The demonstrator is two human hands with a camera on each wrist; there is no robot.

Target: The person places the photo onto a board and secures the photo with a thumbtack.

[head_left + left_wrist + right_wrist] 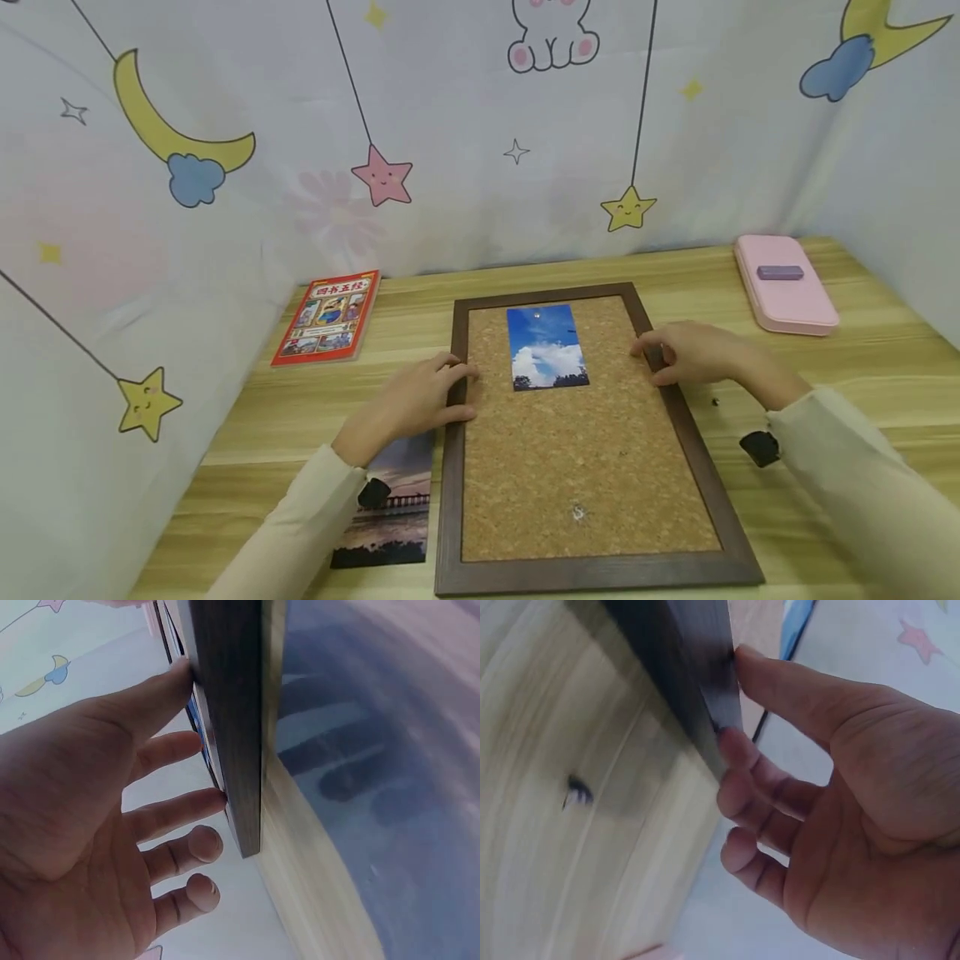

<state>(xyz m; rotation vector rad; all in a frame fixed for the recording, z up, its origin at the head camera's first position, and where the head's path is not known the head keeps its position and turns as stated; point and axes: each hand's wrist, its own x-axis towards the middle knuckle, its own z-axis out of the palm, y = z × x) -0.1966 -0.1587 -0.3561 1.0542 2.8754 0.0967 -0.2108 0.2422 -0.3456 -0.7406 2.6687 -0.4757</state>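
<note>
A cork board (585, 467) in a dark brown frame lies between my hands, with a blue-sky photo (549, 347) pinned near its top. At the frame's left side, my left hand (408, 400) touches it with thumb and fingertips, its outer fingers free in the left wrist view. Opposite, my right hand (693, 354) has its thumb and forefinger at the right side of the frame, the other fingers loosely bent. A sunset photo (393, 517) lies beside the board, under my left wrist. Low on the cork sits a small clear pushpin-like cluster (577, 512).
At the back left lies a red book (326, 318). A pink case (787, 283) with a greyish-purple bar on it lies at the back right. One tiny dark object (715, 402) is on the wood table right of the board. A printed cloth hangs behind.
</note>
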